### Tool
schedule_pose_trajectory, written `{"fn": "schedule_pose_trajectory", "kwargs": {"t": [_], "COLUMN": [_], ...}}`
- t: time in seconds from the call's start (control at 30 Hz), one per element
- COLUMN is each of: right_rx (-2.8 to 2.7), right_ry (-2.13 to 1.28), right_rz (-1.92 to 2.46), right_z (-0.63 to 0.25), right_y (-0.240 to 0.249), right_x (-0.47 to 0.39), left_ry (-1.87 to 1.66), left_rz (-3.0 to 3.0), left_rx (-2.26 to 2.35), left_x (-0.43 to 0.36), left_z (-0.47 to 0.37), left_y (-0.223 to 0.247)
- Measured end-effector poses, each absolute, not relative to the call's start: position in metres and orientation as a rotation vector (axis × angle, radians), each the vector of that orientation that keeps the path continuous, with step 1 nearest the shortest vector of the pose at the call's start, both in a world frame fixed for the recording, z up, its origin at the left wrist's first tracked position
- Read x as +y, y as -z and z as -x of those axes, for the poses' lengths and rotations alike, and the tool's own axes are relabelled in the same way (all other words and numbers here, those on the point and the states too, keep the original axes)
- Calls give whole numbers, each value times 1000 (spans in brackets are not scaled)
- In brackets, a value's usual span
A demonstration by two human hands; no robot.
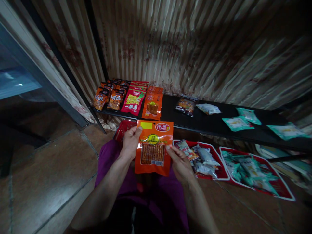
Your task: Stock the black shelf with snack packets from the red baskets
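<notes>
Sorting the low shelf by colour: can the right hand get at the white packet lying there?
Probably yes: the white packet lies uncovered on the shelf, though the right hand holds the orange packet.

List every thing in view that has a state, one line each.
Orange snack packet: sealed, held upright in both hands.
Left hand: gripping the packet's left edge.
Right hand: gripping the packet's right edge.
Orange packets on shelf: stacked flat.
Red tray of pale packets: full, on floor.
Red tray of teal packets: full, on floor.
Teal packets on shelf: lying flat, spread apart.
</notes>
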State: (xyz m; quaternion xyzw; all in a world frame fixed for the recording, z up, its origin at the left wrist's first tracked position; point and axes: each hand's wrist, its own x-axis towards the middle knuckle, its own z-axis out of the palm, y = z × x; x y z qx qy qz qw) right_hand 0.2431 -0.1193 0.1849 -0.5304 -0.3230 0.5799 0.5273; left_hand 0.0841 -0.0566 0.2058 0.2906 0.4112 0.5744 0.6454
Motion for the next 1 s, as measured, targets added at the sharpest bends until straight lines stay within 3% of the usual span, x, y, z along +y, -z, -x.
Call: {"fn": "schedule_pose_trajectory", "kwargs": {"t": [0.3, 0.77, 1.0], "right_rx": [-799, -516, -486], "right_ry": [-1153, -1171, -1197], "right_rz": [1182, 1156, 1123], "right_z": [-242, -234, -236], "right_y": [-193, -197, -200], "right_x": [-98, -81, -76], "left_ry": [-1263, -1190, -1024], "left_rz": [-731, -578, -782], "left_rx": [970, 989, 846], "left_x": [-58, -58, -67], "left_z": [-83, -68, -64], "left_y": [-203, -194, -196]}}
